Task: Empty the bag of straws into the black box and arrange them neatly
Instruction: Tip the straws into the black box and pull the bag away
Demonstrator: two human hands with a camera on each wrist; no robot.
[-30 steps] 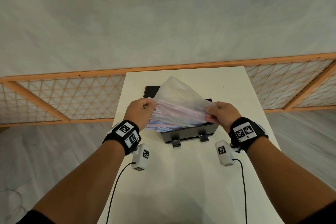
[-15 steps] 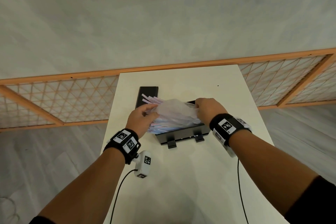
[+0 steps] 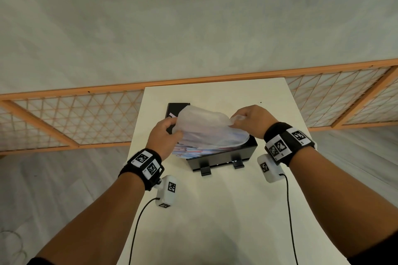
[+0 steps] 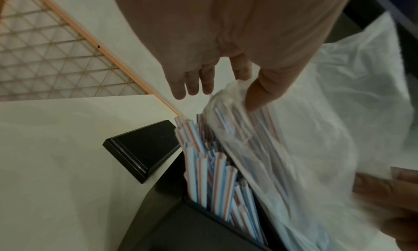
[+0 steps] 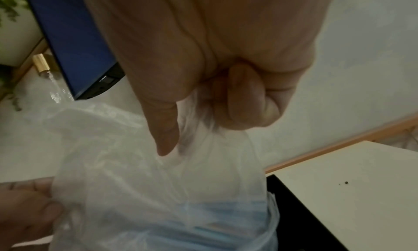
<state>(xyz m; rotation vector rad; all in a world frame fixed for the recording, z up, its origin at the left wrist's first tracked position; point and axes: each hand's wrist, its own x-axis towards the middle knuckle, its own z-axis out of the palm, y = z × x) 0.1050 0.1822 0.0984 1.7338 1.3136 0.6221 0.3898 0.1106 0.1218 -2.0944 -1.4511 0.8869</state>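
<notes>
A translucent plastic bag lies over the open black box on the white table. Striped red, white and blue straws stick out of the bag's left end into the box; in the left wrist view the straws stand bunched against the box wall. My left hand pinches the bag's left end between thumb and forefinger. My right hand grips the bunched right end of the bag and holds it raised above the box.
The box's black lid lies flat behind the box at the left. An orange lattice railing runs behind the table. A blue panel hangs above in the right wrist view. Two clips stick out from the box's front.
My right hand has lifted the bag's right end up and back, so the bag has spread out. More straws lie out of the bag at the left. My left hand stays at the bag's left end.
</notes>
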